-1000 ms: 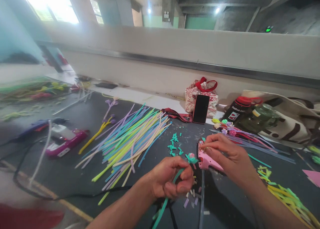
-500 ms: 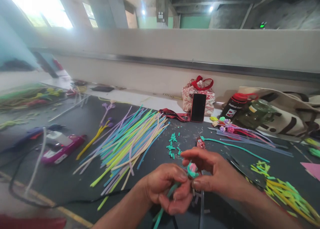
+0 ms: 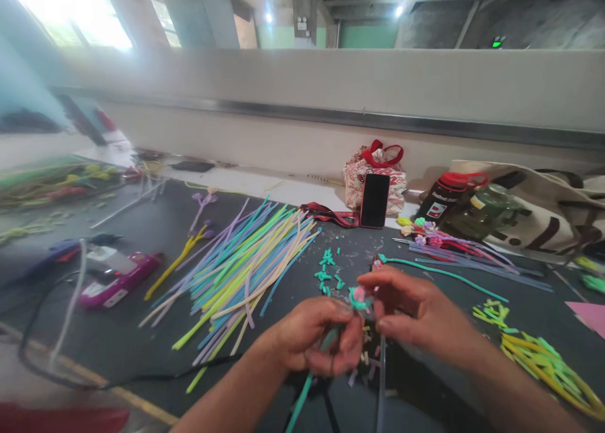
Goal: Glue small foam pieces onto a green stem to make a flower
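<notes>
A small flower with a pink centre and green petals (image 3: 359, 297) sits at the top of a green stem (image 3: 302, 398). My left hand (image 3: 321, 335) pinches the stem just below the bloom, and the stem hangs down past my fingers. To the right of the flower is my right hand (image 3: 406, 310), its fingers curved and apart, the tips close beside the petals. Whether they touch it is unclear. Short green pieces (image 3: 325, 272) lie on the dark table beyond my left hand. A long green strip (image 3: 439, 275) stretches away behind my right hand.
Many coloured strips (image 3: 246, 263) lie left of centre. A purple tool (image 3: 120, 282) with a cable is at the left. Behind stand a phone (image 3: 375, 200), a patterned bag (image 3: 352, 184) and bottles (image 3: 442, 200). Finished flowers (image 3: 428, 231) and yellow-green pieces (image 3: 543, 363) lie right.
The flower has risen slightly and tilted, showing more of its pink centre. My right hand has moved up and right, away from the flower. My left hand still grips the stem.
</notes>
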A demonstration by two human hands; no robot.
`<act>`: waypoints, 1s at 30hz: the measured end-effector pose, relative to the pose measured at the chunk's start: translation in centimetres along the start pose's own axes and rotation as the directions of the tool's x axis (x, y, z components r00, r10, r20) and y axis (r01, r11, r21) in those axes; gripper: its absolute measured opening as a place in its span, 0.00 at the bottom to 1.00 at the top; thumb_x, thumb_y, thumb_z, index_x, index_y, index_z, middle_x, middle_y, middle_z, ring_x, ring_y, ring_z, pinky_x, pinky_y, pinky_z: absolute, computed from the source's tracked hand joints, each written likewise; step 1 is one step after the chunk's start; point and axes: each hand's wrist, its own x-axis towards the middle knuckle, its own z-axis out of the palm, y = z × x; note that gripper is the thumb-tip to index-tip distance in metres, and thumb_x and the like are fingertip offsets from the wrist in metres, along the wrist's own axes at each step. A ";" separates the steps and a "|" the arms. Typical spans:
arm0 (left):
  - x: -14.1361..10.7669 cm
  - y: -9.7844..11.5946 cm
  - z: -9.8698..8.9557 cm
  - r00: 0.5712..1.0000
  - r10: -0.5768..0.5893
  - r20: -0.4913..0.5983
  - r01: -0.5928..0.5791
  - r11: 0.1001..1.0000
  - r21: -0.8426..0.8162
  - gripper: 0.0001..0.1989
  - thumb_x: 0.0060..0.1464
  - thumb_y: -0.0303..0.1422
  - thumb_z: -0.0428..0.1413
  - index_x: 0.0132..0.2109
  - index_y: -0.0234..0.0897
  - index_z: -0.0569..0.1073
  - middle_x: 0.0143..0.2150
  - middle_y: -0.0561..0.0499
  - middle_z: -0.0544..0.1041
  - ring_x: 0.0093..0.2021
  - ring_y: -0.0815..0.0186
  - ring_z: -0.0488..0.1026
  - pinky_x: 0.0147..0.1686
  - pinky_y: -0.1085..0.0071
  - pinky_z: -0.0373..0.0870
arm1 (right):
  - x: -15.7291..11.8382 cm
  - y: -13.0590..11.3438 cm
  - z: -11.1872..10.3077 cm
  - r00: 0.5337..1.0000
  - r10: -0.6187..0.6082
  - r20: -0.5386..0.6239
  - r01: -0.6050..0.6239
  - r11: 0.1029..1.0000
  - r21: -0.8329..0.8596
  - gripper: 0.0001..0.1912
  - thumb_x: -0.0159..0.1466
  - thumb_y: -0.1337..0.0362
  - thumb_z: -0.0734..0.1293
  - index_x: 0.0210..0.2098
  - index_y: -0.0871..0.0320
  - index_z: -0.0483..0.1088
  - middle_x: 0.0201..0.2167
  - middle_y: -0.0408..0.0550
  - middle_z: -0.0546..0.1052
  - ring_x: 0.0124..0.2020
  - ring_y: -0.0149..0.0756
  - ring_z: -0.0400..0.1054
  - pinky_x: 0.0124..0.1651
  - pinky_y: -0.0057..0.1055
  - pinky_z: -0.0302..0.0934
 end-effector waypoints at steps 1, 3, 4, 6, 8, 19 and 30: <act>0.0 0.1 0.0 0.999 0.036 -0.033 -0.035 0.999 0.005 0.12 0.45 0.35 0.49 0.21 0.31 0.66 0.15 0.50 0.67 0.08 0.78 0.50 0.06 0.81 0.39 | -0.2 0.5 -0.6 0.998 0.030 -0.054 -0.030 1.000 -0.006 0.17 0.54 0.65 0.66 0.45 0.56 0.67 0.36 0.46 0.73 0.30 0.32 0.67 0.32 0.28 0.63; 0.0 0.3 0.1 0.991 0.080 -0.104 -0.077 0.997 0.027 0.12 0.47 0.36 0.48 0.24 0.32 0.66 0.16 0.51 0.67 0.09 0.79 0.50 0.08 0.82 0.39 | -0.6 1.8 -2.1 0.979 0.068 -0.192 -0.091 0.989 -0.113 0.15 0.57 0.61 0.63 0.44 0.57 0.67 0.37 0.48 0.74 0.33 0.35 0.69 0.34 0.30 0.63; 0.0 0.4 0.1 0.985 0.092 -0.144 -0.087 0.995 0.039 0.12 0.48 0.36 0.47 0.24 0.32 0.65 0.17 0.52 0.67 0.09 0.79 0.50 0.08 0.82 0.39 | -0.8 2.6 -2.9 0.968 0.066 -0.242 -0.122 0.967 -0.225 0.15 0.58 0.60 0.62 0.44 0.58 0.68 0.36 0.49 0.74 0.33 0.36 0.69 0.34 0.31 0.64; 0.0 0.5 0.1 0.969 0.098 -0.228 -0.089 0.995 0.052 0.12 0.50 0.37 0.45 0.25 0.33 0.64 0.17 0.53 0.66 0.10 0.79 0.50 0.09 0.83 0.39 | -1.4 4.2 -4.2 0.949 0.000 -0.314 -0.166 0.848 -0.503 0.15 0.58 0.58 0.62 0.42 0.58 0.68 0.34 0.48 0.75 0.31 0.37 0.70 0.33 0.32 0.63; 0.1 0.6 0.0 0.945 0.111 -0.309 -0.096 0.993 0.063 0.12 0.51 0.36 0.44 0.24 0.34 0.62 0.17 0.54 0.65 0.11 0.79 0.49 0.09 0.83 0.37 | -1.9 5.6 -5.0 0.954 -0.071 -0.291 -0.158 0.704 -0.692 0.15 0.58 0.58 0.62 0.43 0.56 0.68 0.37 0.49 0.74 0.33 0.39 0.70 0.34 0.35 0.64; -0.1 0.9 -0.7 0.848 0.285 -0.446 -0.258 0.958 0.121 0.11 0.48 0.36 0.51 0.28 0.31 0.71 0.26 0.50 0.70 0.26 0.71 0.66 0.17 0.80 0.55 | -1.0 9.2 -3.9 0.996 -0.082 -0.025 0.016 0.465 -0.885 0.15 0.57 0.65 0.62 0.44 0.56 0.67 0.43 0.54 0.71 0.42 0.45 0.66 0.44 0.43 0.60; -0.6 1.6 -1.0 0.782 0.324 -0.533 -0.290 0.945 0.149 0.15 0.44 0.37 0.58 0.37 0.30 0.72 0.20 0.55 0.69 0.13 0.82 0.50 0.12 0.80 0.36 | -2.3 7.9 -4.5 0.923 -0.069 -0.379 -0.101 0.906 -0.410 0.17 0.55 0.56 0.64 0.44 0.51 0.71 0.42 0.46 0.76 0.41 0.46 0.71 0.39 0.34 0.67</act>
